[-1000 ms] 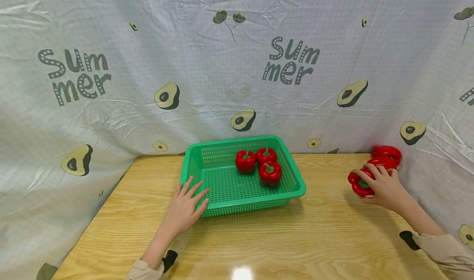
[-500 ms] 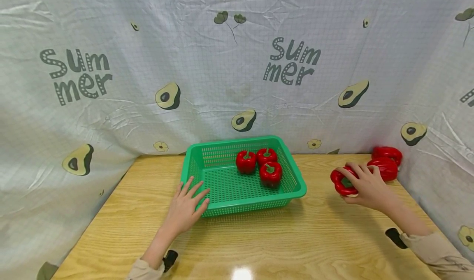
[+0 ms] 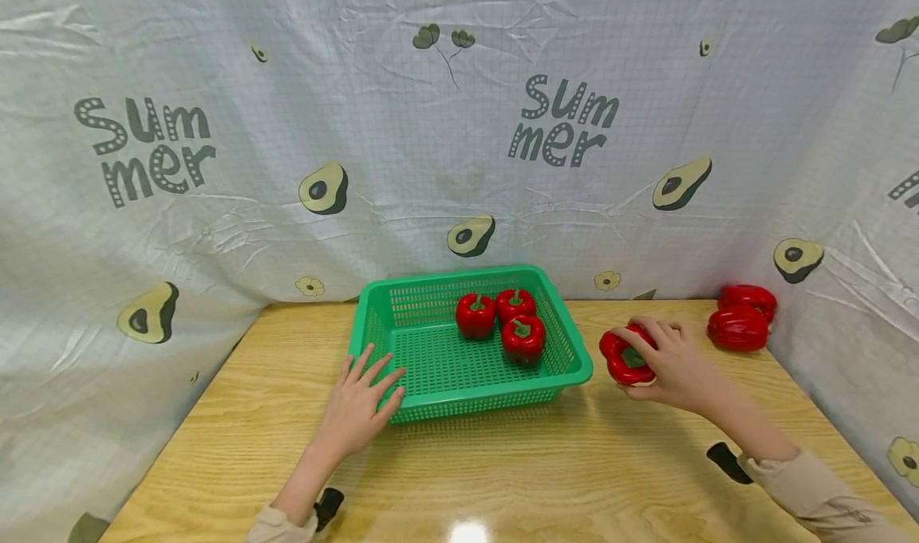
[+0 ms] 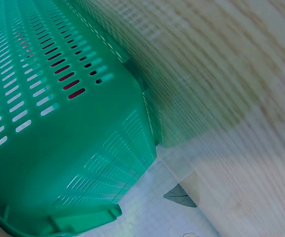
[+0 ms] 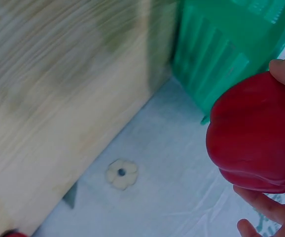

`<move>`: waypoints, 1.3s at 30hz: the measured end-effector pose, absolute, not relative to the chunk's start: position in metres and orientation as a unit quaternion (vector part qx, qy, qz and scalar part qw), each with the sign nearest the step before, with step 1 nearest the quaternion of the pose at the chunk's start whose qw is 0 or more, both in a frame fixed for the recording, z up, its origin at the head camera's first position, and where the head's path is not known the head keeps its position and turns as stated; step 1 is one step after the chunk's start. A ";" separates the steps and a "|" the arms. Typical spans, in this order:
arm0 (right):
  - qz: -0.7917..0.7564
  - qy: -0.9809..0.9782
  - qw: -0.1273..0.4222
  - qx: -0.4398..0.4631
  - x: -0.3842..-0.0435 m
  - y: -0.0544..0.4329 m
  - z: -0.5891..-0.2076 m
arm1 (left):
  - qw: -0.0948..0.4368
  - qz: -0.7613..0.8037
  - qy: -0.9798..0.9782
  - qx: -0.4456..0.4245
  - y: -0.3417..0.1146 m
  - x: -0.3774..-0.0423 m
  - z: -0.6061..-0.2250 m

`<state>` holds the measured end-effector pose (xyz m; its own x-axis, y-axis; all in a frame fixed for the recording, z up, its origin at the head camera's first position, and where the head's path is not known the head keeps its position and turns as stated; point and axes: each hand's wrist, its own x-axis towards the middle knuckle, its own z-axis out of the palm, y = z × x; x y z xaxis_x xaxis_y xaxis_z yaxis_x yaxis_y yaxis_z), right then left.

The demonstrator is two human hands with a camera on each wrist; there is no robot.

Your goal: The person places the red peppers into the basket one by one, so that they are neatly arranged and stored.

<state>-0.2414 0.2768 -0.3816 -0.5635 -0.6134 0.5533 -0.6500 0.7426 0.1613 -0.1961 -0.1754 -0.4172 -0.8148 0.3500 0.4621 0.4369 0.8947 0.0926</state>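
Observation:
My right hand (image 3: pixel 671 365) grips a red bell pepper (image 3: pixel 623 356), fingers over its top and thumb beneath, just right of the green basket (image 3: pixel 474 403). In the right wrist view the bell pepper (image 5: pixel 258 136) fills the space between thumb and fingers, with the basket's wall (image 5: pixel 216 54) behind it. My left hand (image 3: pixel 359 406) rests with spread fingers on the basket's near left rim. Three red bell peppers (image 3: pixel 523 339) stand inside the basket at its right side, stems up. The left wrist view shows the slotted basket wall (image 4: pixel 58 113) close up.
Two more red bell peppers (image 3: pixel 738 328) lie at the table's far right corner by the cloth. The wooden table (image 3: pixel 502 471) meets a printed white cloth (image 3: pixel 402 128) hanging behind and along both sides.
My right hand has carried the bell pepper leftward from the pair at the far right to near the basket's right side. The left hand and the basket have stayed in place.

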 end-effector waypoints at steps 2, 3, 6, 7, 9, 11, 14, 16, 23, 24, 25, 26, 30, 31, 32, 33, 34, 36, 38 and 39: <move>0.033 -0.878 0.309 0.363 -0.240 0.271 -0.380 | 0.222 -0.098 -0.948 -0.208 -0.175 -0.196 -0.417; 0.034 -0.875 0.314 0.367 -0.240 0.268 -0.380 | 0.222 -0.098 -0.948 -0.208 -0.175 -0.196 -0.417; 0.036 -0.866 0.331 0.375 -0.240 0.259 -0.377 | 0.220 -0.096 -0.949 -0.207 -0.175 -0.196 -0.417; 0.039 -0.862 0.335 0.377 -0.240 0.256 -0.376 | 0.220 -0.096 -0.948 -0.207 -0.175 -0.196 -0.417; 0.045 -0.855 0.348 0.382 -0.241 0.251 -0.375 | 0.220 -0.097 -0.948 -0.207 -0.176 -0.196 -0.417; 0.054 -0.850 0.357 0.384 -0.242 0.246 -0.374 | 0.220 -0.100 -0.948 -0.208 -0.175 -0.196 -0.417; 0.062 -0.845 0.368 0.384 -0.242 0.238 -0.373 | 0.219 -0.101 -0.948 -0.207 -0.175 -0.197 -0.416; 0.069 -0.841 0.373 0.385 -0.243 0.232 -0.373 | 0.217 -0.098 -0.949 -0.206 -0.175 -0.197 -0.417; 0.085 -0.841 0.365 0.390 -0.245 0.209 -0.372 | 0.213 -0.097 -0.951 -0.204 -0.175 -0.196 -0.416; 0.085 -0.842 0.363 0.390 -0.245 0.205 -0.371 | 0.213 -0.098 -0.951 -0.204 -0.175 -0.196 -0.416; 0.085 -0.844 0.360 0.389 -0.244 0.201 -0.370 | 0.212 -0.098 -0.951 -0.203 -0.175 -0.196 -0.416; 0.083 -0.847 0.356 0.387 -0.244 0.197 -0.369 | 0.212 -0.098 -0.951 -0.203 -0.175 -0.196 -0.416; 0.071 -0.854 0.344 0.384 -0.245 0.181 -0.367 | 0.210 -0.096 -0.952 -0.203 -0.175 -0.195 -0.415; 0.066 -0.855 0.342 0.384 -0.246 0.177 -0.367 | 0.209 -0.095 -0.952 -0.203 -0.175 -0.195 -0.415; 0.063 -0.855 0.341 0.386 -0.247 0.174 -0.366 | 0.207 -0.096 -0.952 -0.203 -0.175 -0.195 -0.415; 0.059 -0.855 0.339 0.389 -0.249 0.171 -0.365 | 0.206 -0.096 -0.952 -0.203 -0.175 -0.195 -0.415; 0.053 -0.854 0.339 0.391 -0.251 0.168 -0.363 | 0.205 -0.097 -0.953 -0.202 -0.175 -0.195 -0.415; 0.045 -0.852 0.336 0.400 -0.256 0.162 -0.359 | 0.203 -0.099 -0.953 -0.201 -0.175 -0.195 -0.415; 0.036 -0.851 0.327 0.410 -0.261 0.157 -0.353 | 0.203 -0.101 -0.953 -0.201 -0.175 -0.196 -0.415; 0.028 -0.852 0.320 0.414 -0.263 0.154 -0.350 | 0.203 -0.102 -0.953 -0.200 -0.175 -0.196 -0.414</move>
<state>-0.2632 0.1543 -0.3502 -0.4524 -0.6877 0.5678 -0.7234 0.6553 0.2174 -0.1956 -0.1752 -0.4144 -0.8370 0.3404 0.4283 0.4235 0.8988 0.1133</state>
